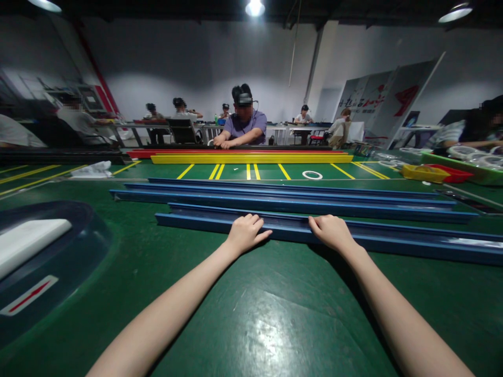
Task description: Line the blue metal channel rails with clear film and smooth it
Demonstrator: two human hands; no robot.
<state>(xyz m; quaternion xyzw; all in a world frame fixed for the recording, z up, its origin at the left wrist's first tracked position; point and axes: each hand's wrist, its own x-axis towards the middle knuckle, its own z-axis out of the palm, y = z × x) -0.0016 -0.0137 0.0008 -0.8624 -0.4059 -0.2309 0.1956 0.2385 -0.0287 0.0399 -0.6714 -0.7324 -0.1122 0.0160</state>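
Observation:
The nearest blue channel rail (291,230) lies across the green table (259,293), its open trough facing up. My left hand (245,233) is closed over its near wall, the fingers curled inside and the thumb stretched out along the front. Farther right, my right hand (332,231) also grips that wall, with fingertips hidden inside the trough. Just beyond, more blue rails (275,200) run nearly parallel, apart from the one I hold.
Yellow rail (251,158) and red rail (137,154) lie farther back, before a co-worker (243,125). A white ring (312,175) rests on the yellow-striped surface. At left sits a dark rounded object (90,235); at right, a yellow tray (422,174) and green tray (471,170).

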